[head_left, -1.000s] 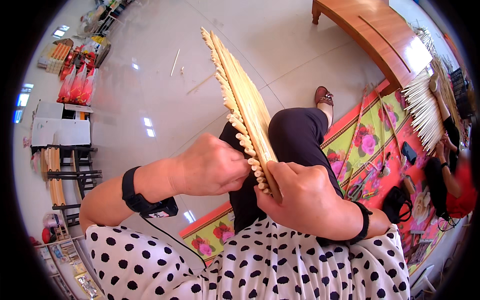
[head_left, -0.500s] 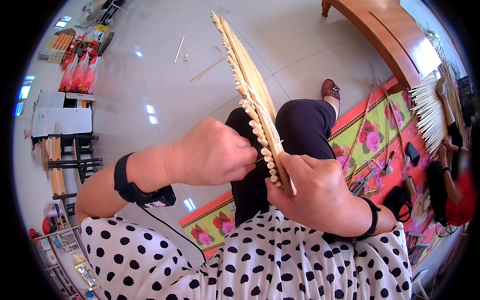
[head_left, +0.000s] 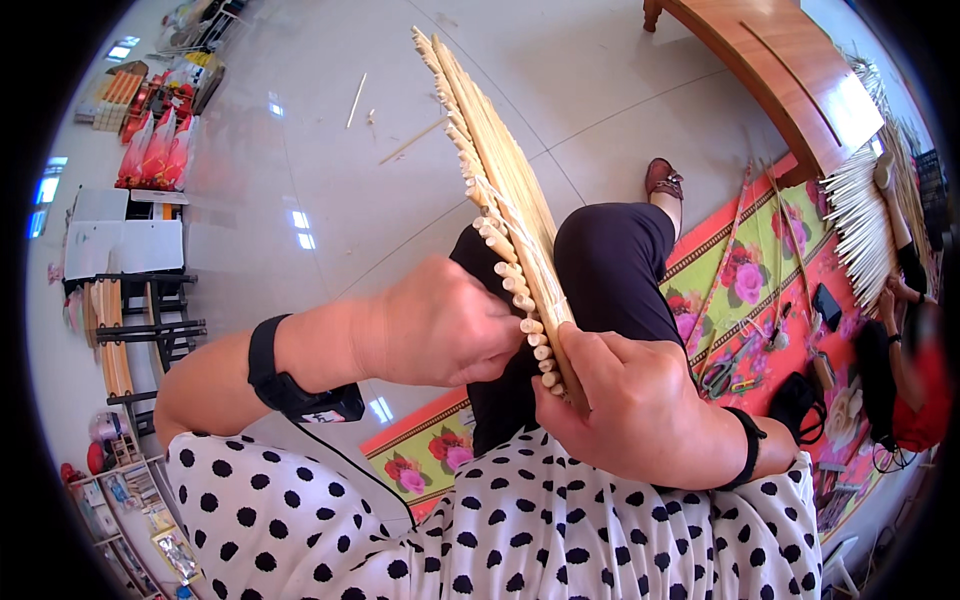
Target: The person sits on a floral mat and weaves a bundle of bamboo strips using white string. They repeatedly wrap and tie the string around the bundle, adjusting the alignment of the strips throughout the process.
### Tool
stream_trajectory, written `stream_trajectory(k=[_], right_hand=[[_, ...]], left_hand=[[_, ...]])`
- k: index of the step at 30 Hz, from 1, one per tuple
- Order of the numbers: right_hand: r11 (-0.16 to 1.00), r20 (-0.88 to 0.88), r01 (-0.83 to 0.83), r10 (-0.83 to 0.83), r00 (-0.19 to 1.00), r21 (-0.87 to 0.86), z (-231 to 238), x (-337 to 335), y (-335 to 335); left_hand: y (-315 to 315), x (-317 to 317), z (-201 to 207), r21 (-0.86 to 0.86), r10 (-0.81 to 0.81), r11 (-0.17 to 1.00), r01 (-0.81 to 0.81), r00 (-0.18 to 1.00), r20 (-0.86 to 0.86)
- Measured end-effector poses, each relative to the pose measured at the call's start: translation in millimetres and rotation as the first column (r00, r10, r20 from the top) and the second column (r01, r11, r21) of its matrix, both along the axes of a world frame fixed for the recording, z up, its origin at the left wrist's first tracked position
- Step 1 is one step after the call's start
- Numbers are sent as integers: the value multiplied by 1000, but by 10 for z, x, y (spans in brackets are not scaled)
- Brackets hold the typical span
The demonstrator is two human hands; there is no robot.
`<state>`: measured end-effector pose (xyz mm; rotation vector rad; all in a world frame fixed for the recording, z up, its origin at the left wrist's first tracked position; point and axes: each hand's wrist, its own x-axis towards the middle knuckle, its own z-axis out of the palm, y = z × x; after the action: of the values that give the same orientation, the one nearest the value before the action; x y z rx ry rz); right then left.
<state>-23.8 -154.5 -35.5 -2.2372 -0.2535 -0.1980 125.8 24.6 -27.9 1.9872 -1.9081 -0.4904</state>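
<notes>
A long panel of pale stalks [head_left: 500, 150], bound side by side, slants up and away from my lap. Its cut round ends line the left edge. White thread [head_left: 513, 215] runs over the stalks near that edge. My right hand [head_left: 640, 395] pinches the near end, thumb on top and fingers below. Against the stalk ends, on the left, my left hand [head_left: 445, 325] is closed in a fist-like pinch; whatever lies between its fingertips is hidden.
A wooden bench [head_left: 760, 70] stands at the far right. On the flowered mat [head_left: 740, 270] lie scissors [head_left: 717, 378], a phone [head_left: 826, 306] and a black bag [head_left: 795, 400]. Another person's hand [head_left: 893, 300] is beside a fan of stalks [head_left: 860, 235]. Loose stalk bits [head_left: 412, 142] lie on the floor.
My left hand has moved slightly right, closer against the stalk ends; the thin strand seen at its fingertips is now out of sight. The panel and my right hand have shifted slightly down.
</notes>
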Motion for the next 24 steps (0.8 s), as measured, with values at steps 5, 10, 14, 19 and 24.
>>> stream_trajectory(k=[5, 10, 14, 19, 24], right_hand=[[999, 23, 48, -48, 999, -19, -20, 10, -127], [999, 64, 34, -34, 997, 0, -28, 37, -155], [999, 72, 40, -41, 997, 7, -12, 34, -145], [997, 49, 80, -80, 996, -14, -10, 9, -100], [997, 96, 77, -75, 993, -15, -48, -2, -64]], left_hand=[[495, -37, 85, 214, -57, 976, 34, 993, 105], [599, 180, 374, 152, 333, 929, -338, 941, 55], [198, -10, 338, 155, 415, 910, -385, 841, -348], [-120, -15, 106, 319, 353, 923, -216, 805, -477], [-112, -207, -100, 115, 295, 955, -274, 822, -487]])
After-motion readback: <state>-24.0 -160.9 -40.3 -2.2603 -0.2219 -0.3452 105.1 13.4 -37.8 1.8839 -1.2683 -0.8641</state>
